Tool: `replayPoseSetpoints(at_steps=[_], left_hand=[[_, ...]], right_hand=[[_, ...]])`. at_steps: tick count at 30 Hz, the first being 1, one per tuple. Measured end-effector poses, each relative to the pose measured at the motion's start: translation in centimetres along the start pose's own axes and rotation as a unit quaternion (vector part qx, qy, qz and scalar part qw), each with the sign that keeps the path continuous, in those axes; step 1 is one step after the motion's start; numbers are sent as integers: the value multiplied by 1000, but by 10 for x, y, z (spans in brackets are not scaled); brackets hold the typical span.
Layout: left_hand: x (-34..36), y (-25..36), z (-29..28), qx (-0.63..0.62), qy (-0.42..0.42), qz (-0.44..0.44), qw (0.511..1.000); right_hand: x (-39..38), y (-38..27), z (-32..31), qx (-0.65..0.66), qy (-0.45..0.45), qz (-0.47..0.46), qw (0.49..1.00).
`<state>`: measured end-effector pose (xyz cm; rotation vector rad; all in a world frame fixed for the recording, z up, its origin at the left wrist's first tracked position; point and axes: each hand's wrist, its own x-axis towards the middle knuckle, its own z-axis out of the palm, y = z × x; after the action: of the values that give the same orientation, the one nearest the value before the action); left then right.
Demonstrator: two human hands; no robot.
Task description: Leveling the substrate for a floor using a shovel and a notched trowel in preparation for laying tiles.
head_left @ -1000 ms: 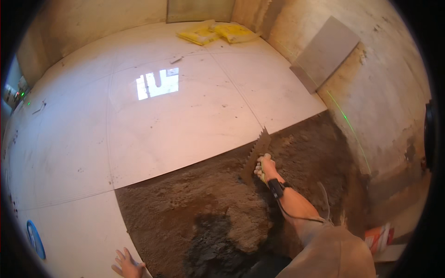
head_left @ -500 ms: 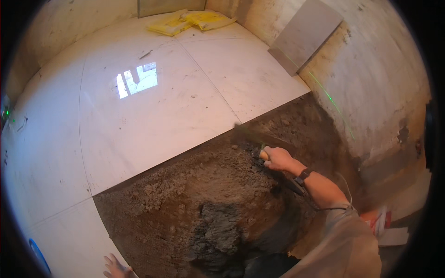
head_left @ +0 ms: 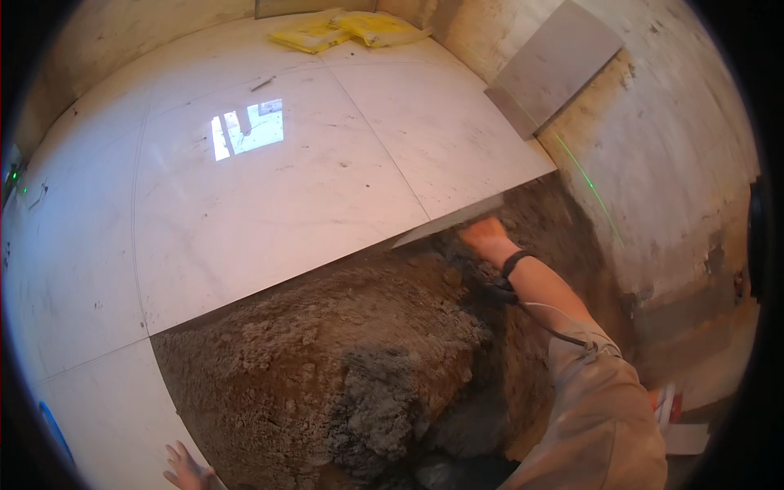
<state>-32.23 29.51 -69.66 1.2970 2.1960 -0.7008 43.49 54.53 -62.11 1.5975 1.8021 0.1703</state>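
Observation:
My right hand [head_left: 486, 237] is shut on a flat grey trowel [head_left: 445, 224] whose long blade lies against the edge of the laid white tiles [head_left: 269, 204]. It sits at the far side of a rough brown mortar bed [head_left: 327, 351], which has a darker wet grey patch [head_left: 384, 400] near me. A black band circles that wrist. My left hand [head_left: 184, 469] rests with fingers spread on a white tile at the lower edge, beside the mortar, and is partly cut off by the frame.
Yellow bags [head_left: 343, 28] lie on the tiles at the far wall. A grey tile [head_left: 555, 65] leans on the bare plaster wall at right, crossed by a green laser line [head_left: 588, 180]. A red and white object [head_left: 665, 404] sits lower right, a blue one [head_left: 53, 429] lower left.
My right hand has carried the trowel away from me across the mortar, up to the tile edge. The view has come closer to the floor. My left hand stays on the tile.

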Motion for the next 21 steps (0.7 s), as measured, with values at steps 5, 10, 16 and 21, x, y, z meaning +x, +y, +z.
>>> replayPoseSetpoints(at_steps=[5, 10, 16, 21], left_hand=[[-16, 23, -19, 38, 5, -6, 999], [10, 8, 12, -75, 63, -2, 995], [-4, 6, 9, -115, 76, 1, 990], [6, 15, 10, -79, 75, 7, 994]], right_hand=[[-7, 34, 44, -82, -89, 91, 988], [-59, 55, 100, -1, 20, 167, 986], [-76, -7, 55, 216, 66, 62, 972], [-95, -73, 33, 387, -34, -66, 919]])
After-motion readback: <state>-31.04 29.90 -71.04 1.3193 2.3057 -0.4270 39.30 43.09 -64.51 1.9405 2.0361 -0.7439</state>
